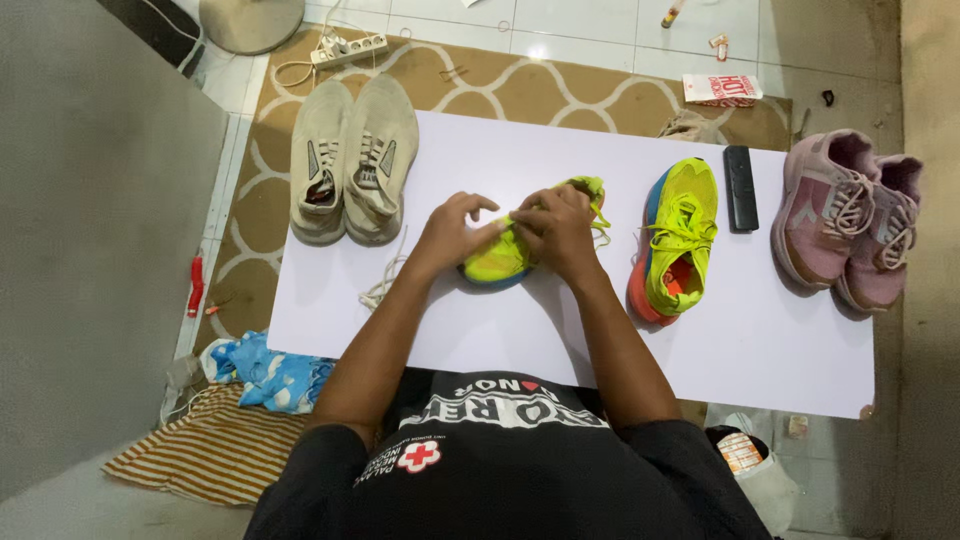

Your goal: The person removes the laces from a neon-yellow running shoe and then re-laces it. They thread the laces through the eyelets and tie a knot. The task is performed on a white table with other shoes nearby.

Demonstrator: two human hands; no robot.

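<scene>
Matt mesh-cloth neon shoe (497, 258)

A pair of beige sneakers (352, 160) stood side by side at the left end of the white counter (760, 350), with a loose white lace (385, 285) lying just below them. A black remote control (741, 188) lay toward the right, and a pair of pink sneakers (848, 218) sat at the far right edge, touching each other. Under the counter spread a tan rug with a pale wavy pattern (560, 85). A white power strip (348, 48) rested at the rug's top left corner. On the floor at lower left lay a blue patterned cloth (270, 375) and a striped cloth (205, 455). A red-and-white packet (722, 90) lay beyond the counter.
</scene>
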